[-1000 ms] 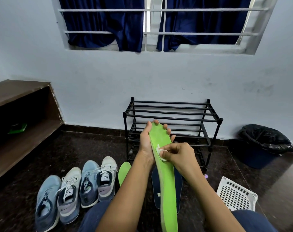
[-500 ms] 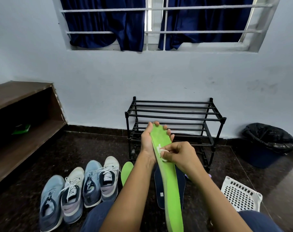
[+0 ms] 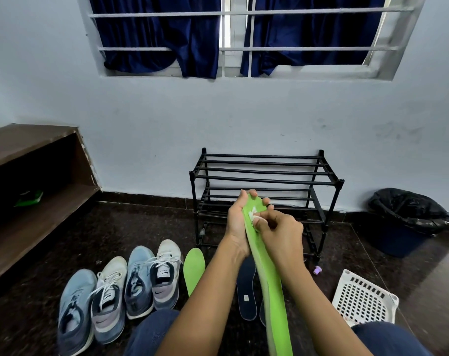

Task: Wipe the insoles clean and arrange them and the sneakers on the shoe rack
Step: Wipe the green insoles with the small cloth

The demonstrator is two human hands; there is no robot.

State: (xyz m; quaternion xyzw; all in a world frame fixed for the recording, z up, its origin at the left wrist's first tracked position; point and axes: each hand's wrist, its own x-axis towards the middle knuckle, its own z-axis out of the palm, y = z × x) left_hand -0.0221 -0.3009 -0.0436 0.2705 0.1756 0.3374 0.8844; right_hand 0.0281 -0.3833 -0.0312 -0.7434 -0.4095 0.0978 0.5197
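Note:
My left hand (image 3: 236, 222) grips the toe end of a long green insole (image 3: 273, 291) that stands up from my lap. My right hand (image 3: 280, 228) pinches a small white wipe (image 3: 253, 214) against the insole near its toe. A second green insole (image 3: 194, 265) lies on the dark floor, and a navy insole (image 3: 246, 289) lies between my arms. Several sneakers (image 3: 120, 291) in blue, white and grey stand in a row on the floor at the left. The black metal shoe rack (image 3: 264, 176) stands against the wall, its bars bare.
A brown wooden shelf unit (image 3: 31, 181) runs along the left wall, with a green item inside. A bin with a black liner (image 3: 405, 219) sits at the right. A white perforated basket (image 3: 364, 299) lies by my right knee, a small purple object (image 3: 317, 270) beside it.
My right hand has slid the wipe up the insole toward the toe. The view has shifted slightly; the left hand keeps its grip.

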